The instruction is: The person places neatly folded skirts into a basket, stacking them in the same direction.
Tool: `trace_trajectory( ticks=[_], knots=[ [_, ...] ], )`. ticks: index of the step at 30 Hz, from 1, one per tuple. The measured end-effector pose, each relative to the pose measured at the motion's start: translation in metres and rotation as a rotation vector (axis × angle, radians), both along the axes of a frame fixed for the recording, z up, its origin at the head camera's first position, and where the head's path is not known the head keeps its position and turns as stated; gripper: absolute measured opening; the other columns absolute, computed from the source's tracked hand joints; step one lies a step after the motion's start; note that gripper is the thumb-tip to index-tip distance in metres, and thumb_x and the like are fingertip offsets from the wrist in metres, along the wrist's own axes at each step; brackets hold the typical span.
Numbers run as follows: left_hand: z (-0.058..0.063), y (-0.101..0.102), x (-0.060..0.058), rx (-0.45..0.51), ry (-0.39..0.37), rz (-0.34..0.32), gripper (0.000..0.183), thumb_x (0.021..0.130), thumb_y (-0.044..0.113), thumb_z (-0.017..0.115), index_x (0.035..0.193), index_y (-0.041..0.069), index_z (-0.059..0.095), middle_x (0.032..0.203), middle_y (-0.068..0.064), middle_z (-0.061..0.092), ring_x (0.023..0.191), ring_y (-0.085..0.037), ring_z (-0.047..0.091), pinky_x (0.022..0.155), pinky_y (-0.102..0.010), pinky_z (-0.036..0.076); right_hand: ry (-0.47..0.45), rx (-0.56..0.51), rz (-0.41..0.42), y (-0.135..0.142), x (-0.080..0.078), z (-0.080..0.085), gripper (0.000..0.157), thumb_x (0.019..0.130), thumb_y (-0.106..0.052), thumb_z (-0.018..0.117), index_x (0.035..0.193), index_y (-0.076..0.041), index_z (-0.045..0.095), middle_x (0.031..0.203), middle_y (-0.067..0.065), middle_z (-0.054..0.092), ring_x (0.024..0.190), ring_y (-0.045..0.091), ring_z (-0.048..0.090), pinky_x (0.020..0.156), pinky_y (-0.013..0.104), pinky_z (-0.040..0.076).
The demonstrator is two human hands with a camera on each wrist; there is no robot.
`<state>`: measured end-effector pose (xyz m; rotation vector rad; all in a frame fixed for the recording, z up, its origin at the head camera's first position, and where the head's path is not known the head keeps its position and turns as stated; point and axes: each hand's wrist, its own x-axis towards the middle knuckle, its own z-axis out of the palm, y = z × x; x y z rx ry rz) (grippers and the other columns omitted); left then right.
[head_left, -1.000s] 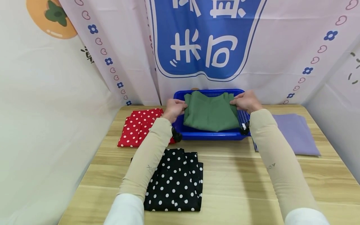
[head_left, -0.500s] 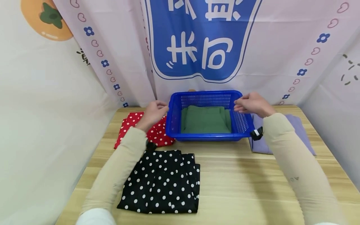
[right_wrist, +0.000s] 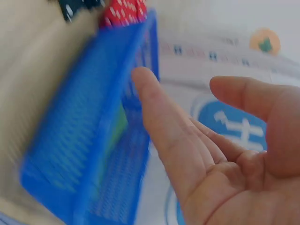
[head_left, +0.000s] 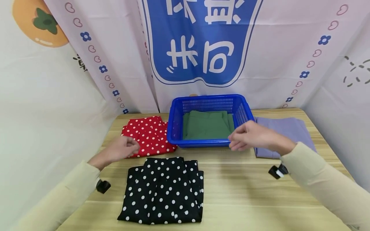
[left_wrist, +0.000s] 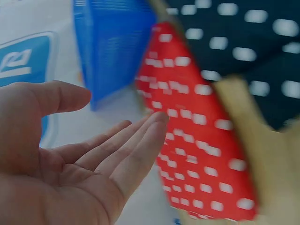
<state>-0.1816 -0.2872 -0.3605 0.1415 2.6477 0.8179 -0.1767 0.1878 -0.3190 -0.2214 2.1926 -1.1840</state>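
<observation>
A folded green cloth (head_left: 207, 125) lies inside the blue plastic basket (head_left: 202, 143) at the back of the table. My left hand (head_left: 119, 149) hovers near the red polka-dot cloth (head_left: 148, 136); in the left wrist view its thumb and fingers are apart with nothing between them. In front of the basket's right corner is my right hand (head_left: 254, 136), empty too, its fingers relaxed in the right wrist view. A folded black polka-dot cloth (head_left: 163, 191) lies nearest, left of the middle, and a folded purple cloth (head_left: 284, 128) lies right of the basket, partly behind my right hand.
The wooden table (head_left: 231, 195) carries all the cloths and the basket. Behind the basket hangs a printed white curtain (head_left: 268, 57) with a blue sign. Pale fabric walls stand on the left and right.
Both hands have let go of the green cloth, which now lies flat in the basket. They have drawn apart and back toward me, the left hand going farther left.
</observation>
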Motion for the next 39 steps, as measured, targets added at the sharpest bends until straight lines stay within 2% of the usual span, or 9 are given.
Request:
trace_trajectory(
  ticks=[3, 7, 10, 14, 18, 25, 28, 33, 39],
  knots=[
    [-0.010, -0.010, 0.013, -0.018, -0.068, 0.026, 0.031, 0.096, 0.026, 0.054, 0.106, -0.001, 0.065, 0.096, -0.013, 0.070, 0.083, -0.018, 0.065, 0.073, -0.033, 0.058, -0.017, -0.019, 0.031, -0.007, 0.014, -0.021, 0.033, 0.099, -0.021, 0.050, 0.119, 0.002, 0.064, 0.103, 0.012, 0.073, 0.095, 0.023, 0.072, 0.085, 0.035, 0.059],
    [-0.023, -0.018, 0.027, -0.040, -0.181, 0.065, 0.033, 0.096, 0.027, 0.055, 0.072, 0.005, 0.060, 0.064, -0.001, 0.058, 0.059, -0.012, 0.050, 0.056, -0.025, 0.048, -0.059, -0.053, 0.042, -0.018, 0.028, -0.053, 0.031, 0.096, -0.017, 0.052, 0.115, 0.004, 0.066, 0.099, 0.014, 0.073, 0.093, 0.026, 0.072, 0.082, 0.035, 0.060],
    [-0.034, -0.024, 0.036, -0.051, -0.236, 0.087, 0.038, 0.096, 0.027, 0.056, 0.064, 0.005, 0.055, 0.060, -0.001, 0.054, 0.055, -0.013, 0.046, 0.053, -0.025, 0.046, -0.086, -0.072, 0.026, -0.028, 0.038, -0.073, 0.031, 0.095, -0.015, 0.053, 0.114, 0.005, 0.066, 0.102, 0.016, 0.072, 0.093, 0.027, 0.072, 0.081, 0.037, 0.060],
    [-0.045, -0.032, 0.044, -0.014, -0.249, 0.118, 0.031, 0.094, 0.024, 0.059, 0.080, -0.004, 0.061, 0.083, -0.010, 0.068, 0.074, -0.018, 0.063, 0.068, -0.033, 0.058, -0.108, -0.101, 0.007, -0.040, 0.047, -0.097, 0.031, 0.093, -0.016, 0.056, 0.111, 0.006, 0.067, 0.106, 0.017, 0.071, 0.093, 0.027, 0.071, 0.082, 0.038, 0.060],
    [-0.050, -0.039, 0.047, 0.072, -0.286, 0.129, 0.029, 0.095, 0.020, 0.057, 0.084, -0.007, 0.062, 0.095, -0.014, 0.072, 0.084, -0.023, 0.071, 0.077, -0.039, 0.061, -0.179, -0.182, -0.040, -0.051, 0.055, -0.113, 0.034, 0.092, -0.016, 0.054, 0.112, 0.010, 0.065, 0.107, 0.021, 0.071, 0.096, 0.029, 0.071, 0.084, 0.038, 0.059],
    [-0.066, -0.042, 0.049, 0.242, -0.423, 0.108, 0.024, 0.094, 0.017, 0.058, 0.091, -0.005, 0.067, 0.092, -0.012, 0.072, 0.079, -0.019, 0.070, 0.076, -0.036, 0.061, -0.266, -0.293, -0.108, -0.062, 0.065, -0.125, 0.038, 0.094, -0.017, 0.052, 0.117, 0.012, 0.059, 0.108, 0.024, 0.071, 0.100, 0.031, 0.071, 0.085, 0.037, 0.059],
    [-0.077, -0.035, 0.052, 0.330, -0.484, 0.073, 0.024, 0.095, 0.018, 0.059, 0.085, -0.002, 0.066, 0.085, -0.010, 0.071, 0.074, -0.016, 0.069, 0.074, -0.032, 0.061, -0.267, -0.261, -0.093, -0.060, 0.065, -0.127, 0.036, 0.093, -0.019, 0.055, 0.113, 0.010, 0.063, 0.101, 0.022, 0.073, 0.092, 0.027, 0.073, 0.082, 0.036, 0.060],
    [-0.088, -0.007, 0.061, 0.429, -0.479, 0.071, 0.025, 0.094, 0.020, 0.061, 0.075, 0.005, 0.061, 0.083, -0.003, 0.063, 0.075, -0.014, 0.064, 0.075, -0.031, 0.060, -0.256, -0.173, -0.053, -0.045, 0.063, -0.134, 0.029, 0.090, -0.023, 0.062, 0.095, 0.004, 0.070, 0.081, 0.010, 0.072, 0.072, 0.015, 0.069, 0.070, 0.032, 0.061],
    [-0.093, 0.037, 0.069, 0.466, -0.403, 0.046, 0.029, 0.092, 0.024, 0.064, 0.105, -0.002, 0.063, 0.097, -0.007, 0.067, 0.086, -0.015, 0.064, 0.083, -0.033, 0.059, -0.157, -0.150, -0.026, -0.015, 0.065, -0.141, 0.026, 0.091, -0.026, 0.065, 0.076, -0.006, 0.060, 0.072, 0.001, 0.059, 0.068, 0.013, 0.055, 0.061, 0.027, 0.053]
  ],
)
